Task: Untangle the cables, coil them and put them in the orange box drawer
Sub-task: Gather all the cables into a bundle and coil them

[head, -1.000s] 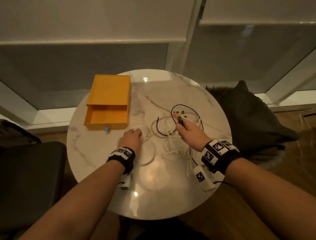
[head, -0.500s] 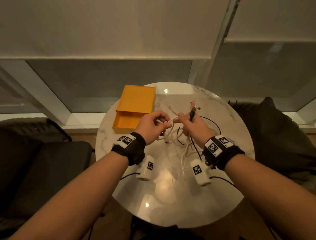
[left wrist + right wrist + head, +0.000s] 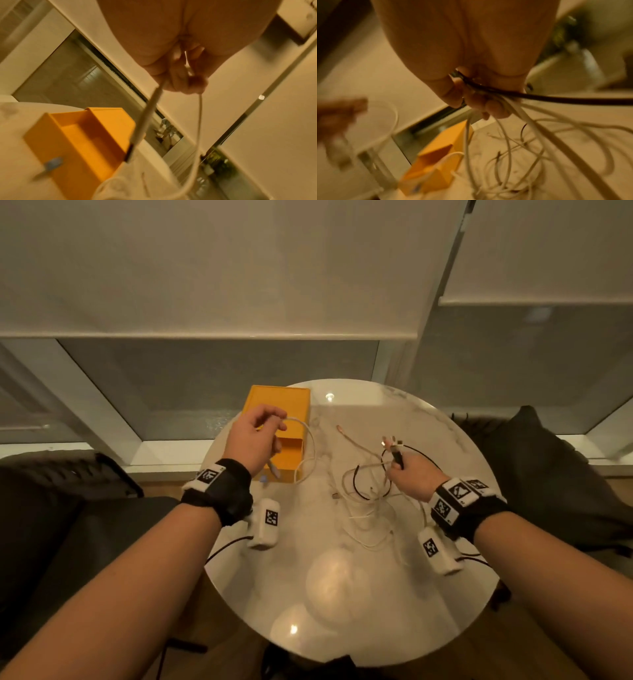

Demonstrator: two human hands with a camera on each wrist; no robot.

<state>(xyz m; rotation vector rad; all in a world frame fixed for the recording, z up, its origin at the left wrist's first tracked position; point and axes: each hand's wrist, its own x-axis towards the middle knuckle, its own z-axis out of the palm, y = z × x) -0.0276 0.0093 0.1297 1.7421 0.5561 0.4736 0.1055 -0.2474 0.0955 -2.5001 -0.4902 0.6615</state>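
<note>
My left hand [image 3: 262, 433] is raised over the orange box [image 3: 277, 405] and pinches a white cable [image 3: 310, 446], which loops down past the open drawer [image 3: 287, 457]. In the left wrist view the white cable [image 3: 199, 121] hangs from my fingers [image 3: 181, 81] above the drawer [image 3: 82, 136]. My right hand [image 3: 409, 474] grips a bunch of cable ends, among them a black cable [image 3: 424, 455]. The tangle of white and black cables [image 3: 370, 501] trails from it to the table. The right wrist view shows the black cable [image 3: 556, 98] and white strands [image 3: 530, 121] leaving my fist.
The round marble table [image 3: 342, 594] carries the box at its far left. A dark cushion [image 3: 548, 467] lies to the right, a dark chair [image 3: 68, 508] to the left. A window wall with blinds stands behind. A small blue knob [image 3: 52, 163] sits on the drawer front.
My hands have drawn apart: the left pulled the white cable leftwards over the orange box, the right moved right with the bunch of ends. A second ago my left hand rested on the table.
</note>
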